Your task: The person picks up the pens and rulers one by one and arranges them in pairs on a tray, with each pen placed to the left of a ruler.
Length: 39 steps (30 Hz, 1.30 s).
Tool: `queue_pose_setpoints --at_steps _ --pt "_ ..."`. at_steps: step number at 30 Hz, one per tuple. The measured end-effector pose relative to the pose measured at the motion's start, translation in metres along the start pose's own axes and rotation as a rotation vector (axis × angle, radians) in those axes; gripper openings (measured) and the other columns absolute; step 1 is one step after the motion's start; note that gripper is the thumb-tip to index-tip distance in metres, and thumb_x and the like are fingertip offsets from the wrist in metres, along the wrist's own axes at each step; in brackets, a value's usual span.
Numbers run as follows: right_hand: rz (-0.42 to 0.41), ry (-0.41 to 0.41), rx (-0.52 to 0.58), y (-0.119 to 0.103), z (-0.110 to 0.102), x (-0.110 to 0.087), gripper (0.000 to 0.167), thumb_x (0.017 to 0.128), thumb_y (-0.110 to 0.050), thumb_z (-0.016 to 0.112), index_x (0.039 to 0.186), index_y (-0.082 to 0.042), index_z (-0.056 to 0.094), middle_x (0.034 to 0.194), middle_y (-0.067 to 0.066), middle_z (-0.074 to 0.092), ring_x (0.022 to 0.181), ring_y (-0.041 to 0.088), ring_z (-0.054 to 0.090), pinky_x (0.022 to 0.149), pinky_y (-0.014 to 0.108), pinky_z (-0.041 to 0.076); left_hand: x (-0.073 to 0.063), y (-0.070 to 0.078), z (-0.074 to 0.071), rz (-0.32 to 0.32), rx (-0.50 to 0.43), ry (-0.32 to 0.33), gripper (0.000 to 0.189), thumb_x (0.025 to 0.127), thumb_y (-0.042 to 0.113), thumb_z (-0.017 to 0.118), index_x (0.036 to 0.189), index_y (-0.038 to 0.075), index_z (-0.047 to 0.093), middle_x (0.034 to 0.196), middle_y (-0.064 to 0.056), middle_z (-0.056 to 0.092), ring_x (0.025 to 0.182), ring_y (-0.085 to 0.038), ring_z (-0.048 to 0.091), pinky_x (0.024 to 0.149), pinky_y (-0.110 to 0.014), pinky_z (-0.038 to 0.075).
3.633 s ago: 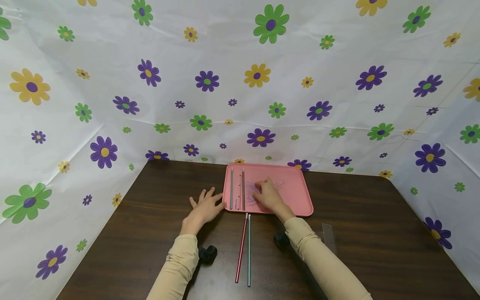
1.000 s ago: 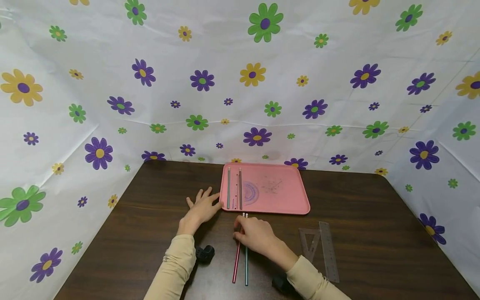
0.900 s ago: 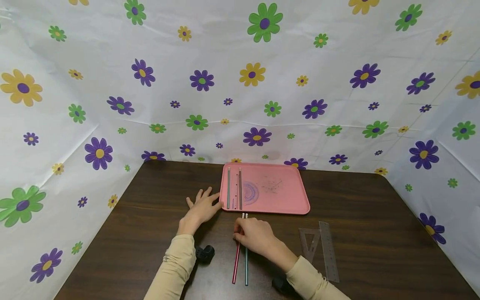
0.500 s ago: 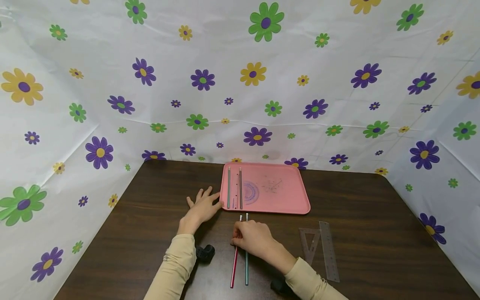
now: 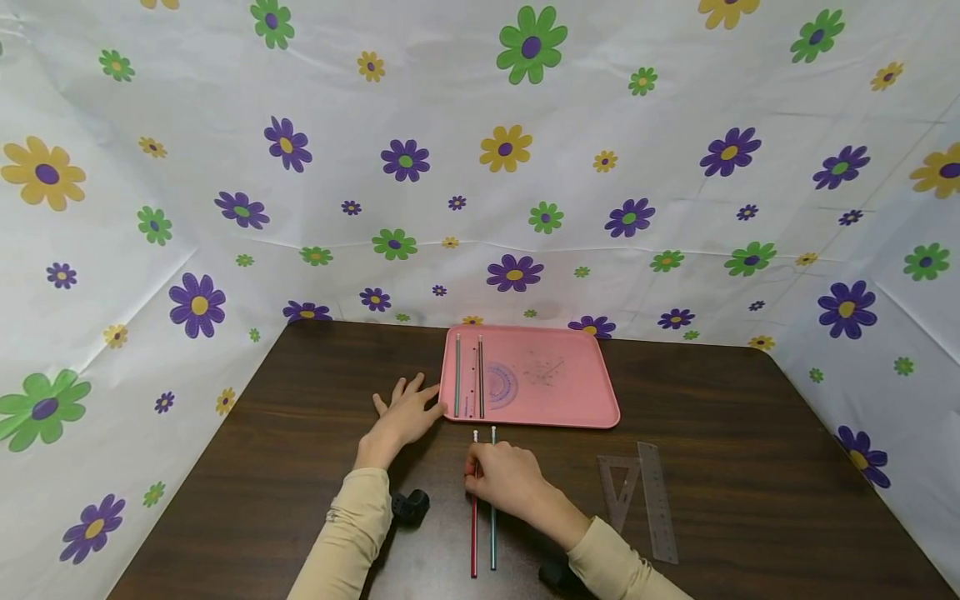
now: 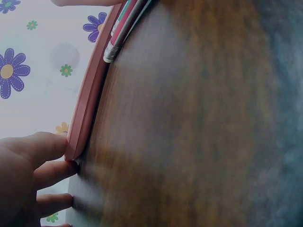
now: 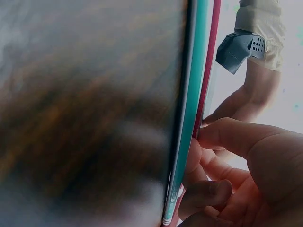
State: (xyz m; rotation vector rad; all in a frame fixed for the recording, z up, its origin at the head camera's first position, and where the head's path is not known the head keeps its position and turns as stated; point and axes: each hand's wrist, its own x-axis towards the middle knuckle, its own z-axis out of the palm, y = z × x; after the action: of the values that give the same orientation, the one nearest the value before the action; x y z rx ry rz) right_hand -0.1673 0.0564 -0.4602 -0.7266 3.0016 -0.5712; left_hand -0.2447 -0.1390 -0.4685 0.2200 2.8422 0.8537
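Thumb and fingertips of my right hand pinch a red pencil near its eraser end, in front of the tray. A teal pencil lies just right of it, nearly parallel, partly covered by the hand. In the right wrist view the teal pencil runs alongside the red pencil. My left hand lies with fingers spread at the near left corner of the pink tray, the thumb touching its rim.
Inside the tray lie another teal pencil, a clear strip with dark dots, a dark pencil and a clear protractor. A clear set square and a clear ruler lie right of my right hand. A flowered sheet hangs behind the table.
My right hand has come from the tray to the red pencil and pinched it. The red pencil has moved left at its eraser end and now stands straighter, apart from the teal one. Left hand unchanged.
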Motion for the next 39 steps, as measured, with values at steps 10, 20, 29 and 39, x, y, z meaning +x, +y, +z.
queue_pose_setpoints --at_steps 10,20,29,39 --pt "-0.010 0.022 0.042 -0.001 -0.002 -0.001 0.009 0.075 -0.020 0.073 0.074 -0.022 0.064 0.057 -0.016 0.050 0.051 0.000 0.045 0.045 0.023 0.035 0.000 0.001 -0.001 0.006 -0.005 -0.002 0.054 0.102 0.042 0.050 0.150 0.019 0.047 0.165 -0.017 0.021 0.153 -0.045 0.007 0.109 -0.078 -0.010" --pt "-0.002 0.022 0.082 0.000 -0.004 -0.001 0.009 0.075 -0.018 0.072 0.077 -0.022 0.064 0.061 -0.016 0.055 0.054 -0.002 0.047 0.047 0.022 0.037 0.001 -0.001 0.000 -0.002 -0.007 0.004 0.054 0.101 0.039 0.050 0.150 0.017 0.046 0.165 -0.018 0.021 0.152 -0.045 0.008 0.110 -0.077 -0.009" --pt "0.004 0.051 0.121 0.002 -0.008 0.001 0.010 0.076 -0.016 0.072 0.080 -0.020 0.064 0.064 -0.014 0.058 0.055 -0.002 0.049 0.049 0.022 0.039 0.002 -0.001 0.001 -0.009 0.003 -0.002 0.055 0.101 0.043 0.051 0.150 0.019 0.046 0.165 -0.016 0.021 0.153 -0.044 0.006 0.109 -0.078 -0.010" --pt "0.060 0.005 0.275 0.009 -0.021 0.003 0.010 0.081 -0.012 0.069 0.087 -0.015 0.062 0.063 -0.009 0.057 0.036 0.000 0.052 0.045 0.023 0.041 0.002 0.000 0.000 -0.014 0.010 -0.006 0.056 0.101 0.044 0.051 0.151 0.018 0.046 0.165 -0.017 0.020 0.153 -0.044 0.006 0.109 -0.078 -0.010"
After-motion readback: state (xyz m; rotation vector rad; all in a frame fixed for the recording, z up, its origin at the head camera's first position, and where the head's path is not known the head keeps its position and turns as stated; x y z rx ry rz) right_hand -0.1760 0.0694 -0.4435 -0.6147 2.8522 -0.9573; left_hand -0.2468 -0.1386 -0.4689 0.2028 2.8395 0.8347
